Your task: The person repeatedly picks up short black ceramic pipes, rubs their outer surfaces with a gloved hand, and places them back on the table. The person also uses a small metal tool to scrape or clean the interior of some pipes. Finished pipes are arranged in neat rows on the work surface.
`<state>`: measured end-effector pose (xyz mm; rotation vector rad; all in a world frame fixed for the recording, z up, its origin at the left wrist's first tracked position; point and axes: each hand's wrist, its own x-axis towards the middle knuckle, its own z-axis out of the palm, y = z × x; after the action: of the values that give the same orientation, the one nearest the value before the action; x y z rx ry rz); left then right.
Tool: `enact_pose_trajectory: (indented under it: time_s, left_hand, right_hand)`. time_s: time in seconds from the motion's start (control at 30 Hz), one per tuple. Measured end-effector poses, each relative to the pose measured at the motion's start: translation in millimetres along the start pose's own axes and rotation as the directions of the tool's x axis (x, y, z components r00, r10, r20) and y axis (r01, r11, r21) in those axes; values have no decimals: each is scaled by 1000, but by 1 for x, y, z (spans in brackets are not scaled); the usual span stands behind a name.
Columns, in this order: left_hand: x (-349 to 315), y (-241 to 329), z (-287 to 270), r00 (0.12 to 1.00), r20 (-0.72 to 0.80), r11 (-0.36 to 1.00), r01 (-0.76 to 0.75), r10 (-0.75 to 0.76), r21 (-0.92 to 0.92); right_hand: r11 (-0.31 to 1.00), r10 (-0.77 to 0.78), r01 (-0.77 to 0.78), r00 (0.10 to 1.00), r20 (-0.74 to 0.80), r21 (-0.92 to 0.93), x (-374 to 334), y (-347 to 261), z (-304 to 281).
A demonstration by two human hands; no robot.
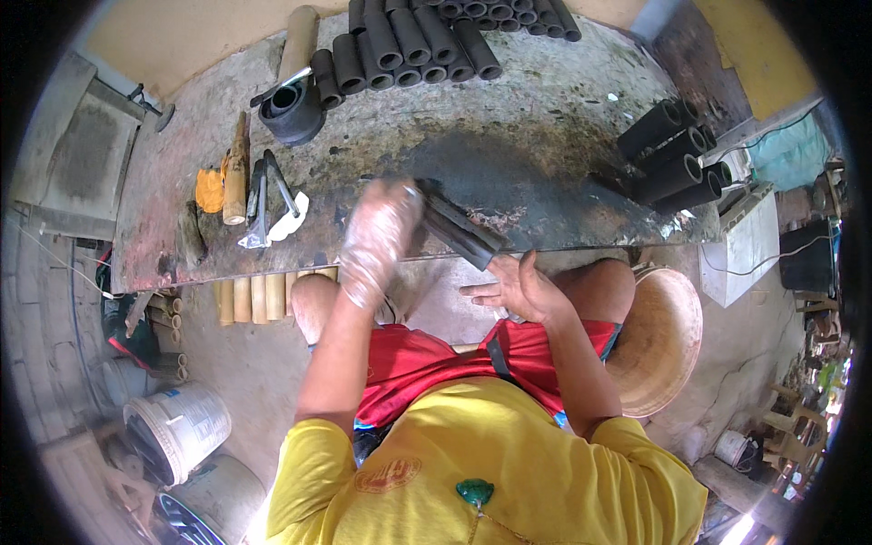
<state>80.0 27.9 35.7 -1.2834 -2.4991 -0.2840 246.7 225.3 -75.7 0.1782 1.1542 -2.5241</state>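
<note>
A black tube (461, 233) slants over the table's near edge, its lower end at my right hand (527, 289). That hand is bare; one or two fingers seem to go into the tube's end, while the thumb and other fingers stretch out. My left hand (380, 227), in a clear plastic glove, is beside the tube's upper part. Motion smears its fingers, and what they hold, if anything, does not show. Beneath the tube lies a dark, black-stained patch (509, 173) of the worn table (363, 150).
Many black tubes (400, 45) are stacked at the back; several more (668, 150) lie at the right. Left on the table are a black pot (292, 116), a bamboo stick (235, 177), an orange cloth (210, 189) and dark-handled tools (263, 195). A large basin (663, 345) stands right of my knees.
</note>
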Motion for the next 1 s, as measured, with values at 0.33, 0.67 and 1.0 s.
enact_pose_trajectory:
  time_s: [0.33,0.67,1.0]
  left_hand:
    - [-30,20,-1,990,138,971,-5,39,-239]
    - [-26,-53,64,997,45,956,72,-61,-285]
    - [-31,-16,16,999,-5,910,36,-41,-412]
  right_hand:
    - [770,-36,57,998,46,-636,4,12,-18]
    - [972,-40,35,999,18,234,17,6,28]
    - [998,26,-29,997,-66,-48,16,20,21]
